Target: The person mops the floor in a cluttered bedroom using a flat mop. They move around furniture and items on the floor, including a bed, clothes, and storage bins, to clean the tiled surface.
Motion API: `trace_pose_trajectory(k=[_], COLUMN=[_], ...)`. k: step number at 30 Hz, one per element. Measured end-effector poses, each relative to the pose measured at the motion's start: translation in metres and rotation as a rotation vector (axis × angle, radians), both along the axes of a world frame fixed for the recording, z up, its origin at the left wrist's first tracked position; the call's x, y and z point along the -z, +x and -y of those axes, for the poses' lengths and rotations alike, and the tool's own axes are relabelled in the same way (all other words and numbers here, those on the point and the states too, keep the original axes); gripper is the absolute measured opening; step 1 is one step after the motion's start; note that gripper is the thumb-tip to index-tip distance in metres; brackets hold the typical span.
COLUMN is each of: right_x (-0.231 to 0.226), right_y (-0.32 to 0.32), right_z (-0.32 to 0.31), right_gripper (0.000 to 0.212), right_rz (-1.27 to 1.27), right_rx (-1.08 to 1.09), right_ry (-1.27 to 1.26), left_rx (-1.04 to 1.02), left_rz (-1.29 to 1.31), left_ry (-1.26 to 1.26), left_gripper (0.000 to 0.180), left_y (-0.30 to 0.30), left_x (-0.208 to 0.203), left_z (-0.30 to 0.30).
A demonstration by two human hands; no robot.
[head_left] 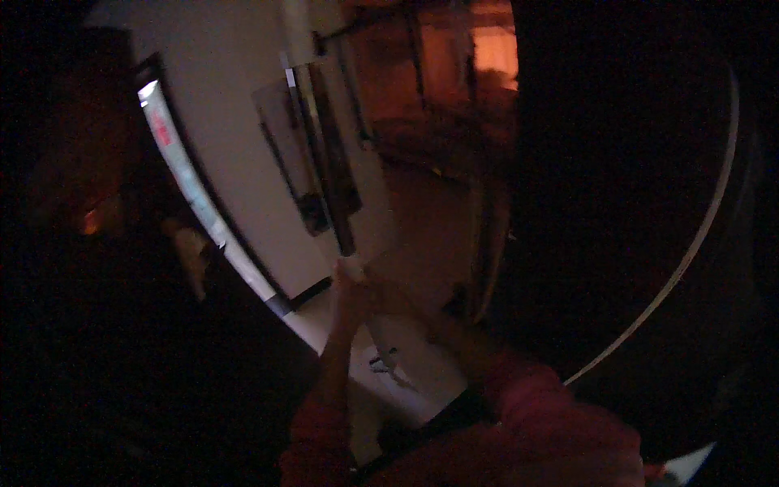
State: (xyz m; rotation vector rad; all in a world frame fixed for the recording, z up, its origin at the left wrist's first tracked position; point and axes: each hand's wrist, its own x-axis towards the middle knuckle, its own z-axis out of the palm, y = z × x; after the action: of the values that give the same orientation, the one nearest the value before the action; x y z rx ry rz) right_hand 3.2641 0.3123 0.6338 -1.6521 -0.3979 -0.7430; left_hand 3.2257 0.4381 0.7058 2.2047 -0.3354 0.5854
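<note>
Dimly, bare left hand (350, 303) and bare right hand (386, 297) meet beside pale-ended, long dark slim pole (337, 217); grip too dark to tell.

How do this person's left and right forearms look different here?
The left forearm rises almost straight up the picture, while the right forearm slants up toward the left. The left forearm catches more light; the right forearm is deeper in shadow. Both come out of reddish sleeves, and both lead to hands close together near the lower end of a long dark pole-like thing. The dimness hides the fingers' exact grip.
</note>
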Motion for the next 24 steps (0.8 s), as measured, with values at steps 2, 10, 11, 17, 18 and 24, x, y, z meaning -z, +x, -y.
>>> trace_pose_trajectory(k=[2,10,11,17,18,24], right_x=[-0.026,0.04,0.031,0.093,0.109,0.128], right_y=[0.065,0.139,0.134,0.128,0.096,0.086], right_z=[0.044,0.312,0.34,0.421,0.466,0.47], right_gripper=[0.031,0.036,0.037,0.046,0.046,0.037], right_rz=[0.021,0.077,0.124,0.2,0.12,0.011], right_rx=[0.15,0.94,1.027,1.646,1.888,1.916], right_ry=[0.03,0.213,0.207,0.112,-0.103,0.25], left_rx=[0.12,0.246,0.276,0.544,0.643,0.901], left_rz=[0.168,0.104,0.109,-0.034,-0.087,-0.256], left_ry=[0.025,-0.186,-0.265,-0.515,-0.597,-0.772], left_gripper=[0.053,0.041,0.041,0.04,0.04,0.04], left_y=[0.104,0.335,0.35,0.452,0.463,0.549], left_x=[0.013,0.072,0.058,0.064,0.066,0.062], left_z=[-0.021,-0.012,-0.009,0.024,0.054,0.082])
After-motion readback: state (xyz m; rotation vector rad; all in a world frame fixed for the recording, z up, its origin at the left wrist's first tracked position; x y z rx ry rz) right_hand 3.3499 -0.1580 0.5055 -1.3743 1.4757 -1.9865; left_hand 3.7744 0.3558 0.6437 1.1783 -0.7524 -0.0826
